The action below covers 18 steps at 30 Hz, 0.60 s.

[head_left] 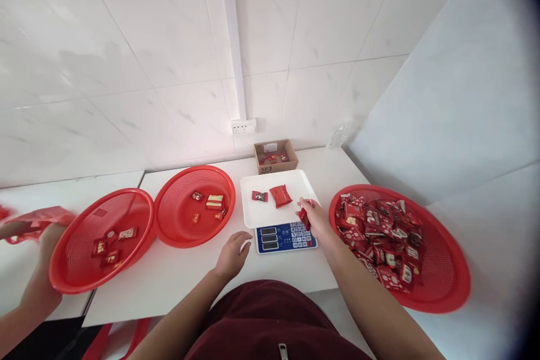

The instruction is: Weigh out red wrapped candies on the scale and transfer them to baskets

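Note:
My right hand (313, 218) is closed on a red snack packet (304, 216) over the right side of the white weighing tray (248, 211). On that tray lie a small dark red packet (260, 196) and a larger red packet (280, 196). The digital scale (287, 238) shows its blue keypad and displays in front of the tray. My left hand (233, 254) rests by the scale's left edge, holding nothing, with its fingers loosely curved and apart. To the right of my right hand, a red basket (451, 275) holds a heap of red snack packets (382, 236).
Two red baskets, a middle one (171, 225) and a left one (70, 261), hold several packets each. A cardboard box (276, 168) with packets stands behind the scale. At far left, another person's hand (49, 242) is near a red plastic bag (40, 216). A wall socket (243, 126) is above.

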Motion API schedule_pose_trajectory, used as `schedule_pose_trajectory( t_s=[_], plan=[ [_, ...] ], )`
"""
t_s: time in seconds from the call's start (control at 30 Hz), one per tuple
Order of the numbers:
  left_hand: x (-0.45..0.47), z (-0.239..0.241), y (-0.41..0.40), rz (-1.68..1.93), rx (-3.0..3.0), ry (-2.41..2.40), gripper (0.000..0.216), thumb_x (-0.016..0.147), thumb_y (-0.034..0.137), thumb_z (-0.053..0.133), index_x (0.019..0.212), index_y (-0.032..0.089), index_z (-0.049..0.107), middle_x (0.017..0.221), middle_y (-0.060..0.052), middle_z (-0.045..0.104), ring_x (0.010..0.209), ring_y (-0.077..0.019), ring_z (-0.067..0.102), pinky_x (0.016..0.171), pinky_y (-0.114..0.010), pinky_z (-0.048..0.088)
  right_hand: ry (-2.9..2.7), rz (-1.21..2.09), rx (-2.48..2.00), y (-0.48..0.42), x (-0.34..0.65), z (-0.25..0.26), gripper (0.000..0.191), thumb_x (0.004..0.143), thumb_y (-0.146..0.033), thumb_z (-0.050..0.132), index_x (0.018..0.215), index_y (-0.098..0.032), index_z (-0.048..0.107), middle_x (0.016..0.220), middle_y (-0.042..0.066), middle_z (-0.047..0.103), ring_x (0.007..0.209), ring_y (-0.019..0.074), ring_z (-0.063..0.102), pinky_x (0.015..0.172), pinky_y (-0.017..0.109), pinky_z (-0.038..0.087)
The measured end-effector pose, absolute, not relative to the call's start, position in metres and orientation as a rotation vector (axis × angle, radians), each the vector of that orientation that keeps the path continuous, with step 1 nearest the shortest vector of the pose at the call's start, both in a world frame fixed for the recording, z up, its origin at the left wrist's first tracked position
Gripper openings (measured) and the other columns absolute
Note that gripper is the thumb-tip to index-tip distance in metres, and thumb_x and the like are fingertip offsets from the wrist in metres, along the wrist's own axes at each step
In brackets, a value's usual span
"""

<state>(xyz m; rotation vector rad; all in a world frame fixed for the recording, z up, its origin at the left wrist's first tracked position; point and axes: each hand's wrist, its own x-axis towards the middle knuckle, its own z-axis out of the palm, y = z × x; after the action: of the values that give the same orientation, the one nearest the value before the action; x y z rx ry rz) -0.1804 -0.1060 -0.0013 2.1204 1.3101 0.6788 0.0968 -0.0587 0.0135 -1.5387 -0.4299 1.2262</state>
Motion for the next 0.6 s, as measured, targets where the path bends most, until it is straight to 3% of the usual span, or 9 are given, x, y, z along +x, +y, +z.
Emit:
schedule_pose_trajectory(
  t_s=[0.2, 0.37, 0.6],
  plan=[
    [-0.196, -0.008, -0.112, 0.679, 2.077, 1.365, 0.021, 0.086, 0.020, 0.047, 0.098, 0.022, 0.064, 0.101, -0.006, 0.069, 0.097, -0.0190, 0.064, 0.088, -0.037, 0.052, -0.426, 1.516, -1.407, -0.056, 0.071, 0.020, 0.029, 0.072, -0.046, 0.067, 0.078, -0.022, 0.053, 0.075, 0.000, 0.067, 0.058, 0.0118, 0.063, 0.039, 0.018, 0.040],
    [-0.190, -0.005, -0.109, 0.665, 2.086, 1.341, 0.021, 0.086, 0.021, 0.047, 0.099, 0.022, 0.064, 0.102, -0.006, 0.068, 0.098, -0.0188, 0.063, 0.089, -0.037, 0.052, -0.560, 1.528, -1.234, -0.045, 0.062, 0.032, 0.027, 0.075, -0.042, 0.065, 0.089, -0.020, 0.058, 0.073, 0.002, 0.069, 0.067, 0.0148, 0.066, 0.057, 0.023, 0.052],
    [-0.185, -0.007, -0.107, 0.664, 2.089, 1.315, 0.022, 0.086, 0.020, 0.047, 0.100, 0.022, 0.064, 0.102, -0.006, 0.068, 0.098, -0.0188, 0.063, 0.089, -0.037, 0.052, -0.414, 1.341, -1.354, -0.058, 0.082, -0.011, 0.024, 0.072, -0.039, 0.064, 0.088, -0.024, 0.055, 0.081, 0.001, 0.069, 0.077, 0.0179, 0.068, 0.071, 0.030, 0.056]
  ],
)
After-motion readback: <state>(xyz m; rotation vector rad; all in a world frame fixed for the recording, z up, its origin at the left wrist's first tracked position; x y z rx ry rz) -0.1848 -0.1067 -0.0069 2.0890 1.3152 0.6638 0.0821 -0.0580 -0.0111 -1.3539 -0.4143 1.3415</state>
